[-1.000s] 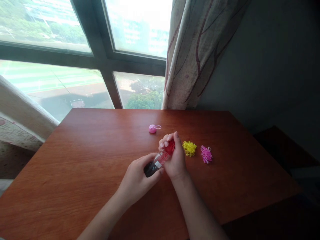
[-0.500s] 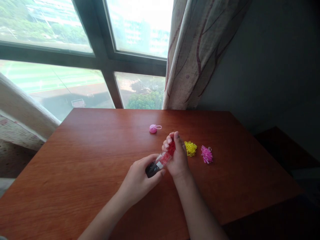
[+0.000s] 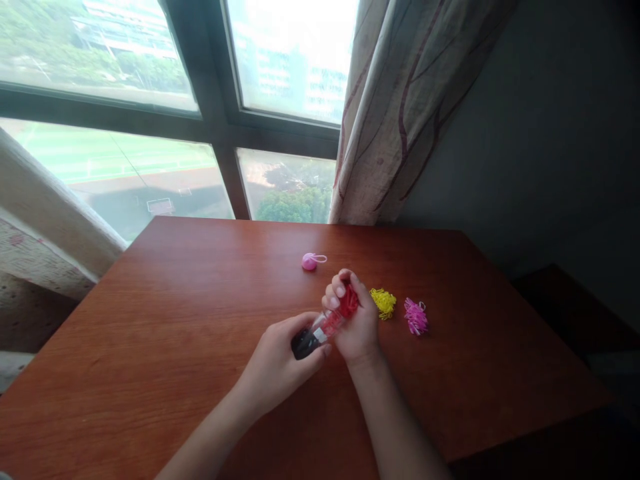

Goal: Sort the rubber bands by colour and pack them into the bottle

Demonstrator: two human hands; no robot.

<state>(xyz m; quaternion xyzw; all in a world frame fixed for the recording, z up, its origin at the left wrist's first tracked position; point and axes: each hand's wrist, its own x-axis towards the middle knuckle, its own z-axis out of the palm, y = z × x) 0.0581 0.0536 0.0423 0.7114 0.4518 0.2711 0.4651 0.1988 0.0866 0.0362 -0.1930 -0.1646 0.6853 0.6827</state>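
My left hand (image 3: 280, 353) is wrapped round a small clear container (image 3: 320, 333), tilted with its mouth toward my right hand. Dark material (image 3: 304, 343) fills its lower part and red bands show above that; a small white patch sits between. My right hand (image 3: 361, 327) is cupped round a clump of red rubber bands (image 3: 349, 301), pressed against the container's mouth. To the right of it lie a pile of yellow rubber bands (image 3: 383, 303) and a pile of pink ones (image 3: 415, 316). Beyond the hands rests a pink domed lid (image 3: 309, 261) with a loop.
The wooden table (image 3: 150, 333) reaches to the window (image 3: 220, 133) at the back. A patterned curtain (image 3: 400, 113) hangs at its back right, and another curtain (image 3: 45, 200) at the left.
The fingers of my right hand have shifted, the thumb now bent over the red bands, which show more. The view has moved slightly; the piles and lid stay put.
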